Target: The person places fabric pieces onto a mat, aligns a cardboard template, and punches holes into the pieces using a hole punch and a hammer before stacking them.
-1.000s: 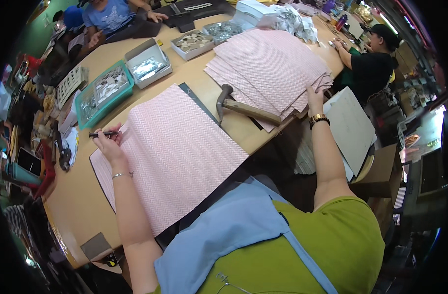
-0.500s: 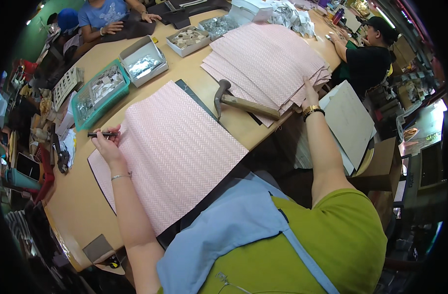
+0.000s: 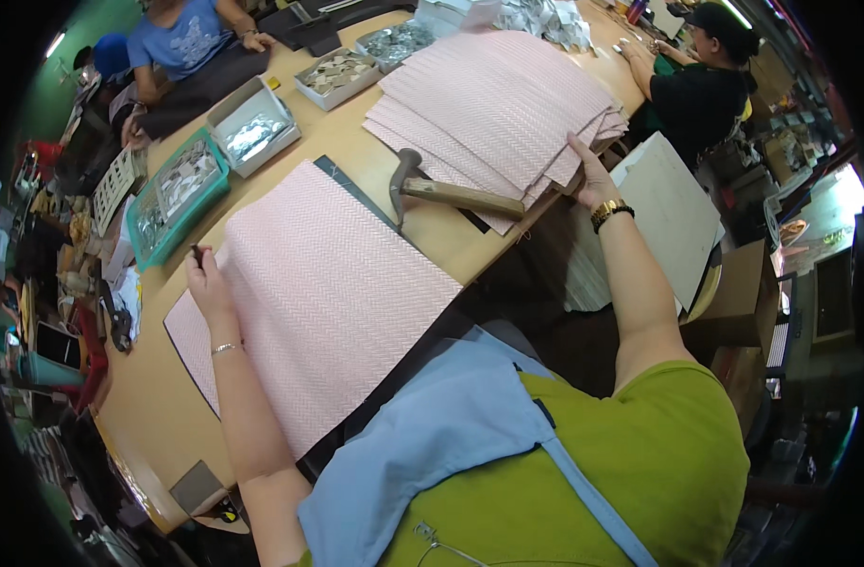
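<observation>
A pink herringbone-patterned sheet lies at the table's near edge, with dark sheet material showing beneath its borders. My left hand is closed over the sheet's left side, around a dark slim rod that is mostly hidden by the fingers. To the right, a fanned stack of similar pink sheets rests on the table. My right hand grips the stack's right near corner, thumb on top; how many sheets it pinches, I cannot tell. Between the sheet and the stack lies a hammer with a wooden handle.
A teal basket of small pieces and open boxes, including a white box and a box of tan pieces, line the far side. A co-worker sits at right, another person at far left. Flat boards stand beside my right arm.
The rod, crosswise in my left hand before, now points away with only its end showing. My right hand stays at the stack's corner. The whole view has shifted slightly.
</observation>
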Demonstrator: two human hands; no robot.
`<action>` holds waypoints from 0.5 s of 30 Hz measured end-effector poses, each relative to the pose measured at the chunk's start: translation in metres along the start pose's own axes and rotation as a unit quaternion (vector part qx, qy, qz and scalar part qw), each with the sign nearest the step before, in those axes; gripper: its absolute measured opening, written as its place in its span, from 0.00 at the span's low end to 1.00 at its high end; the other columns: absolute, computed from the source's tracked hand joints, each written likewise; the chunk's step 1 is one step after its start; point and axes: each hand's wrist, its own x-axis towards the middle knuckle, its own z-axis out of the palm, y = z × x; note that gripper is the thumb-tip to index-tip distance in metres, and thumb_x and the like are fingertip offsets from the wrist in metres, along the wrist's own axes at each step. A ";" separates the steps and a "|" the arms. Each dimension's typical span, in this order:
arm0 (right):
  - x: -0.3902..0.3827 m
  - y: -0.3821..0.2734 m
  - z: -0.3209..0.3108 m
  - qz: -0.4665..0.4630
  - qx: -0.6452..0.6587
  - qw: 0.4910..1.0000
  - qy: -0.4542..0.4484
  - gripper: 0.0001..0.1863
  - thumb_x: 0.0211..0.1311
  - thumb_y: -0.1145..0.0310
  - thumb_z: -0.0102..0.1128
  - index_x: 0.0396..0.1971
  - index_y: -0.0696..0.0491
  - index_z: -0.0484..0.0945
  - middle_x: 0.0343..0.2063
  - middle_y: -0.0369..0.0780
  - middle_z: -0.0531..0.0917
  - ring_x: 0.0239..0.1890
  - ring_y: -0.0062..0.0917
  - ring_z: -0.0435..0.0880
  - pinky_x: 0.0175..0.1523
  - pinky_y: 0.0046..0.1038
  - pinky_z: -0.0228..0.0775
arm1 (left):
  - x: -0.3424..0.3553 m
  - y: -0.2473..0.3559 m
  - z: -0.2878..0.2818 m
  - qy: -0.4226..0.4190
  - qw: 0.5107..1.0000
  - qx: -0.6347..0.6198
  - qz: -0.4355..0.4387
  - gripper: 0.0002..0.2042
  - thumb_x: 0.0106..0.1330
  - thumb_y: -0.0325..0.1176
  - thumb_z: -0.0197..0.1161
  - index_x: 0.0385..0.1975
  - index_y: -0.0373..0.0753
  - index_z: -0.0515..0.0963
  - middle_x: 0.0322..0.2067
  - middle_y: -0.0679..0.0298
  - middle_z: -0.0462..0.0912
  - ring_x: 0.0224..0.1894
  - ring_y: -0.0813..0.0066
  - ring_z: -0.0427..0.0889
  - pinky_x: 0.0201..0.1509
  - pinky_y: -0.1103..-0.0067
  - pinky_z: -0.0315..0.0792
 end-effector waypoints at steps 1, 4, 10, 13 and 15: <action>0.000 -0.001 0.005 -0.010 0.011 1.000 -0.009 0.33 0.62 0.57 0.73 0.64 0.51 0.70 0.59 0.41 0.80 0.61 0.35 0.79 0.65 0.49 0.73 | -0.004 0.007 0.004 -0.004 1.000 0.000 0.003 0.09 0.78 0.34 0.51 0.45 0.36 0.75 0.36 0.64 0.80 0.38 0.73 0.79 0.48 0.76 0.73; -0.009 -0.012 0.021 -0.068 0.104 0.991 -0.043 0.33 0.64 0.58 0.71 0.64 0.55 0.69 0.59 0.42 0.79 0.61 0.35 0.79 0.67 0.45 0.71 | -0.016 0.060 0.036 -0.106 0.991 0.075 0.005 0.09 0.76 0.33 0.56 0.43 0.32 0.78 0.37 0.62 0.83 0.40 0.74 0.79 0.50 0.77 0.73; -0.004 -0.034 0.078 -0.101 0.174 0.973 -0.110 0.27 0.68 0.61 0.66 0.61 0.58 0.70 0.57 0.45 0.80 0.59 0.35 0.80 0.67 0.40 0.72 | -0.019 0.097 0.075 -0.202 0.976 0.074 0.020 0.09 0.73 0.31 0.61 0.41 0.31 0.79 0.37 0.60 0.85 0.41 0.78 0.80 0.48 0.80 0.73; -0.003 -0.031 0.085 -0.080 0.198 0.968 -0.131 0.25 0.69 0.62 0.65 0.60 0.58 0.70 0.56 0.45 0.80 0.58 0.35 0.80 0.66 0.40 0.72 | -0.025 0.125 0.111 -0.234 0.971 0.007 0.051 0.09 0.72 0.31 0.62 0.42 0.31 0.80 0.34 0.61 0.85 0.38 0.80 0.81 0.44 0.82 0.74; -0.006 -0.028 0.080 -0.071 0.208 0.967 -0.132 0.25 0.70 0.62 0.64 0.60 0.58 0.70 0.55 0.45 0.80 0.58 0.36 0.80 0.66 0.40 0.73 | -0.028 0.153 0.138 -0.274 0.958 0.036 0.073 0.09 0.72 0.31 0.62 0.42 0.31 0.80 0.34 0.60 0.85 0.36 0.78 0.82 0.44 0.80 0.75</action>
